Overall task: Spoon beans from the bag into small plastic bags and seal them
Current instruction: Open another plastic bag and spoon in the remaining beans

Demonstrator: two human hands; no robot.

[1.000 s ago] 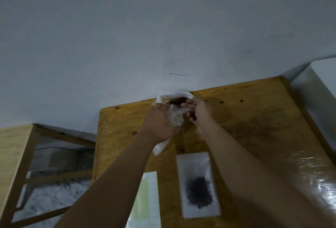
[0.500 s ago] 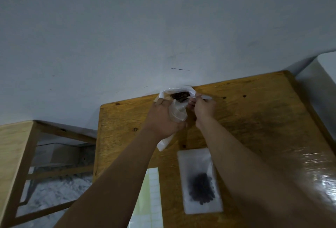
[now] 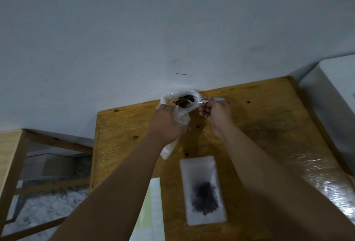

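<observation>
At table (image 3: 269,125) far edge | left hand (image 3: 169,123) grips bag (image 3: 166,97) neck | right hand (image 3: 216,115) pinches spoon (image 3: 203,101) at beans (image 3: 183,102) | advice: hold mouth wide, lift level toward small bag (image 3: 197,167)

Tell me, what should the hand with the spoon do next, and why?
Probably dip the spoon down into the beans and lift out a scoop. The right hand holds the spoon with its tip only at the mouth of the bag. The left hand grips that bag open, so the beans look ready to scoop.
</observation>
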